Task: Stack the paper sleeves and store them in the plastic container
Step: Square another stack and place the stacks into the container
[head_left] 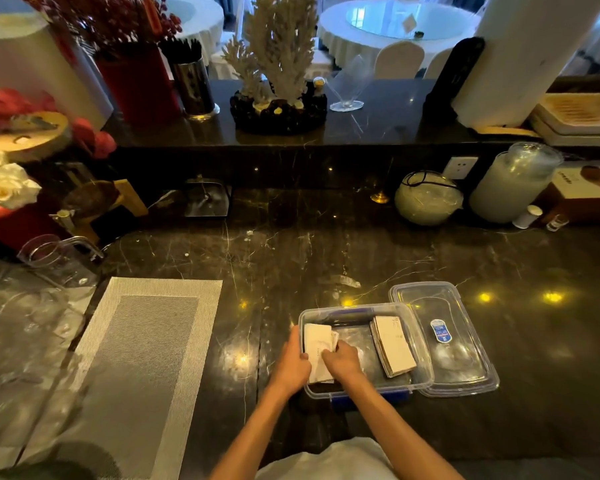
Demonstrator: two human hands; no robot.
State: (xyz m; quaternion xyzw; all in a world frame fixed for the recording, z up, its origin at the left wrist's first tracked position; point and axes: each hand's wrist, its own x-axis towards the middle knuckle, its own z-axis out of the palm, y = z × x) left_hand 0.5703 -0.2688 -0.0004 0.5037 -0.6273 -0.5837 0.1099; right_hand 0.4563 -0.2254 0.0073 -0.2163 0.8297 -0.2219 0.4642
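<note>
A clear plastic container [421, 344] with blue clips stands on the dark marble counter. Inside it, at the right, a stack of white paper sleeves [394, 346] leans against the wall. At the left of the container lies a second stack of paper sleeves [317, 341]. My left hand [291, 365] grips this stack from the left, at the container's left wall. My right hand [342, 362] presses on the same stack from the right, inside the container. The lower part of that stack is hidden by my hands.
The container's clear lid [444, 341], with a blue label, lies flat just right of the container. A grey woven placemat [142, 358] covers the counter at the left. Clear pitchers [59, 258] stand far left. Glass jars [428, 199] line the back right.
</note>
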